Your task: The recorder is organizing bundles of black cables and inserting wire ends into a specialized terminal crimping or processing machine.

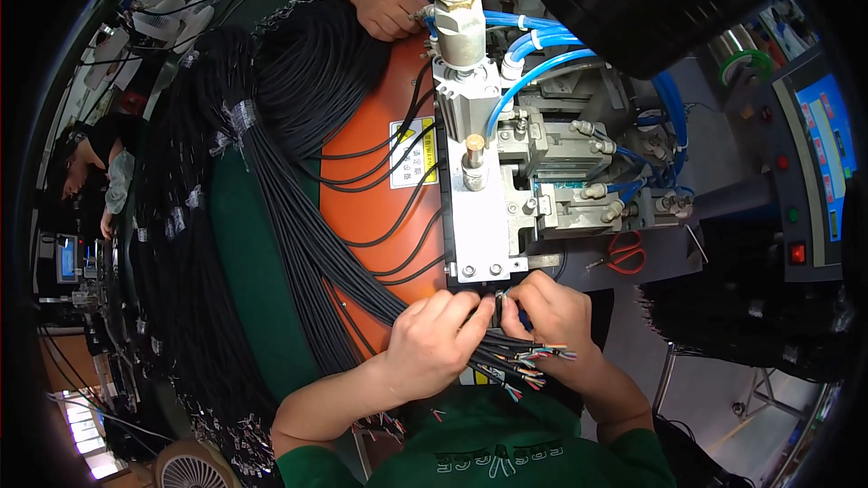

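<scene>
While black cables (307, 226) pass beneath the left hand (437, 343), it and the right hand (551, 307) curl inward beside the machine (479, 226); whether either pinches anything, cannot tell.

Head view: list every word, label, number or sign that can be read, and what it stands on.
Wording described, not copied:
Yellow-and-white label on the orange panel: triangle sign, dark characters.
Green shirt: lettering across the front.
Control-panel screen: markings too small to read.
Lower label: partly hidden by black cables, unreadable.
</scene>
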Tool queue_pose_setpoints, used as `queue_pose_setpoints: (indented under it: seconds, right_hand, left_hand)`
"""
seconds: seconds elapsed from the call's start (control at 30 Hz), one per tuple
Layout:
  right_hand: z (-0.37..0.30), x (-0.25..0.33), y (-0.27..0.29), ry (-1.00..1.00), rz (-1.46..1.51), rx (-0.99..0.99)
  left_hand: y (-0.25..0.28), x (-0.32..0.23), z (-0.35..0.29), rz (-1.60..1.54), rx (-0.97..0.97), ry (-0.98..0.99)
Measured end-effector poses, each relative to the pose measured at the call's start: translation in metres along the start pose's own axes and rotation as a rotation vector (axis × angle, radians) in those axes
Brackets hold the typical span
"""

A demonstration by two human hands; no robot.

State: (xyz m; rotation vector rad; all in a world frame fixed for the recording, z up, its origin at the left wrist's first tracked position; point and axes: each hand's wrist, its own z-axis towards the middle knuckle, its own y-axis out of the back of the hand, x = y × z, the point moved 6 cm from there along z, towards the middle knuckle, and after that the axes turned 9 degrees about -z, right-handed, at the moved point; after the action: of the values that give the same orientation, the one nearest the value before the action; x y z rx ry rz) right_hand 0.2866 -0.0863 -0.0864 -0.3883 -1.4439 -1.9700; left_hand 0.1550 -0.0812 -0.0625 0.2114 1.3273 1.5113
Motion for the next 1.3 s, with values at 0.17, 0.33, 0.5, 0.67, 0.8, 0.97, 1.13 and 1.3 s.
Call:
queue_pose_setpoints:
  seconds: [0.17,0.33,0.5,0.67,0.8,0.97,1.13,1.3]
  right_hand:
    - [-0.004,-0.01,-0.009,-0.047,0.061,0.078]
    - [-0.006,-0.01,-0.009,-0.063,0.088,0.081]
    - [-0.005,-0.005,-0.006,-0.025,0.02,0.028]
    - [-0.003,-0.001,-0.003,0.024,-0.077,0.024]
    - [-0.003,-0.007,-0.005,0.023,0.001,0.06]
    - [-0.007,-0.011,-0.007,-0.012,0.083,-0.024]
    - [-0.005,-0.013,-0.009,-0.02,0.041,0.018]
    - [-0.009,-0.033,-0.024,-0.322,0.361,0.14]
  left_hand:
    - [-0.007,0.004,-0.003,-0.058,0.12,0.069]
    - [-0.006,0.002,0.002,-0.059,0.166,0.065]
    - [-0.009,-0.005,0.004,0.096,0.228,-0.009]
    - [-0.013,-0.009,0.008,0.173,0.273,-0.009]
    - [-0.014,-0.007,0.01,0.168,0.295,-0.018]
    - [-0.012,-0.004,0.01,0.129,0.266,-0.023]
    - [-0.011,-0.004,0.012,0.099,0.262,-0.013]
    - [0.003,0.01,-0.002,-0.125,0.181,0.131]
